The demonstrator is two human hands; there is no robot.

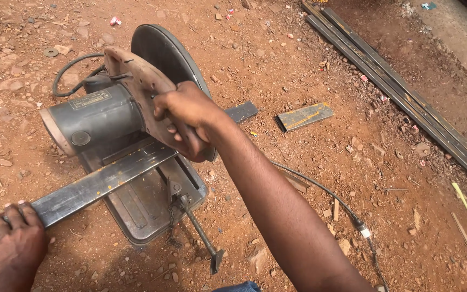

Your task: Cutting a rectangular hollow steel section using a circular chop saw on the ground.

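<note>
While right hand (187, 116) grips saw handle (147, 92), left hand (12, 238) flat

The chop saw (120, 130) sits on the ground (309, 178), a long flat bar (98, 186) lying across its base towards 8 o'clock. A short offcut (304, 116) lies at 3 o'clock; stacked bars (406, 97) run beyond at 2 o'clock.
</note>
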